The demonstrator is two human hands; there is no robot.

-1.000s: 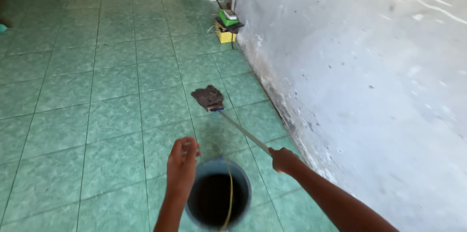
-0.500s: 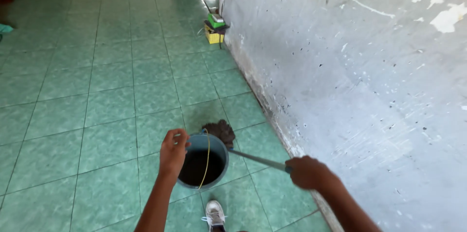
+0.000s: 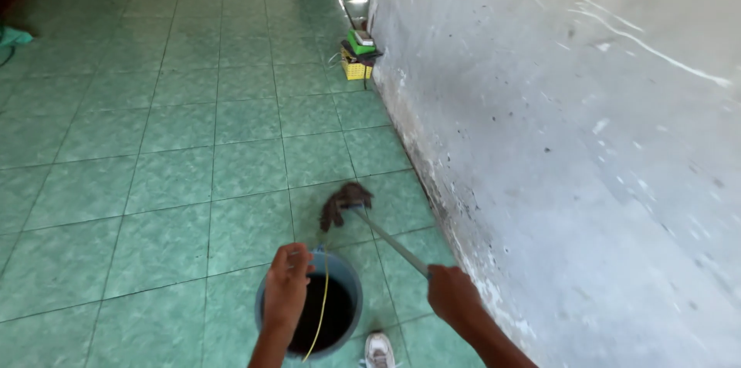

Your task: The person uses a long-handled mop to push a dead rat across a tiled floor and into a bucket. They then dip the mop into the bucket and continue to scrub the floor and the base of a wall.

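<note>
Curling around the slim grey mop handle (image 3: pixel 386 238), the fingers of the right hand (image 3: pixel 451 297) are closed in a fist on its near end, low in the view and close to the foot of the wall (image 3: pixel 556 144). From that grip the handle runs forward and leftward at a slant to the dark, ragged mop head (image 3: pixel 343 202), which sits at or just above the green tiled floor (image 3: pixel 170 183), ahead of the bucket; whether it touches the tiles cannot be told.

The fingers of the left hand (image 3: pixel 287 291) are bent together over the near left rim of the blue-grey bucket (image 3: pixel 351 279), seemingly gripping the rim or the handle there; the exact hold is hidden by the back of the hand. A thin yellow bail (image 3: pixel 320 310) arcs across the bucket's mouth, and the inside looks dark. The bucket lies between the two hands, directly below the camera.

Just below the bucket, at the bottom edge, the toe of a white shoe (image 3: pixel 378 351) shows on the tiles.

Farther off along the base of the stained grey wall stands a small yellow crate (image 3: pixel 355 70) with a green box (image 3: pixel 361 42) on top. At the far left edge a bit of teal cloth (image 3: pixel 14 36) lies on the floor.
</note>
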